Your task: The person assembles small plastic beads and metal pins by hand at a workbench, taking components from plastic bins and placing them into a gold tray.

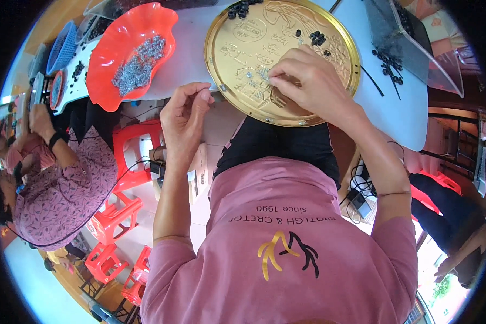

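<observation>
My right hand (pixel 312 83) is over the round gold tray (pixel 229 70), thumb and fingers pinched together low above its embossed surface. Whatever they may hold is too small to make out. Beside those fingertips lie several tiny clear or silvery pieces (pixel 252 75). Off the tray's left edge is my left hand (pixel 183 120), its thumb and index finger brought together and the other fingers curled. I cannot make out anything between them. Small black parts (pixel 317 38) sit in a cluster on the tray beyond my right hand, and more black parts (pixel 244 8) lie at its far left rim.
A red wavy-edged bowl (pixel 103 65) with many small silvery pieces stands to the left on the white table (pixel 191 32). Black parts (pixel 389 62) lie right of the tray, near a clear plastic bin (pixel 443 67). Another person (pixel 65 183) works at left. Red stools (pixel 113 218) stand below.
</observation>
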Available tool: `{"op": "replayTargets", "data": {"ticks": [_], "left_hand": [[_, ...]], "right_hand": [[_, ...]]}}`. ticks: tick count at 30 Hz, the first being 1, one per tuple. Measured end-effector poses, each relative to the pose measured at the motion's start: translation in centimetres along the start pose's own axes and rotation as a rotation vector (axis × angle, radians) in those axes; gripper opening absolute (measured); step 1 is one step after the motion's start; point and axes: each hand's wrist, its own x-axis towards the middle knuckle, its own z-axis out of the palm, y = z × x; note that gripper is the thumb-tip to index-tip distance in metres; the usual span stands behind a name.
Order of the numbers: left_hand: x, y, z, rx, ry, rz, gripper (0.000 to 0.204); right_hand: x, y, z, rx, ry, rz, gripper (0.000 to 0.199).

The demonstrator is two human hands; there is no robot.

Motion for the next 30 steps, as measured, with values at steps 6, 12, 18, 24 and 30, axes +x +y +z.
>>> {"op": "replayTargets", "data": {"ticks": [6,12,18,24,30], "left_hand": [[0.1,-0.4,0.4,0.099,-0.025,0.1,0.013],[0.9,-0.1,0.6,0.271,-0.051,0.195,0.012],[0.5,-0.7,0.6,0.196,0.006,0.137,0.014],[-0.1,-1.8,0.5,-0.04,0.049,-0.006,0.018],[-0.1,-1.9,0.5,-0.079,0.058,-0.009,0.02]], "right_hand": [[0.4,-0.4,1.5,-0.132,0.007,0.028,0.012],[0.3,-0.5,1.0,-0.086,-0.014,0.035,0.012],[1.0,-1.2,0.9,-0.019,0.024,-0.018,0.015],[3.4,-3.1,3.3,-0.003,-0.042,-0.121,0.015],[4.5,-3.2,4.7,-0.067,-0.131,-0.152,0.015]]}}
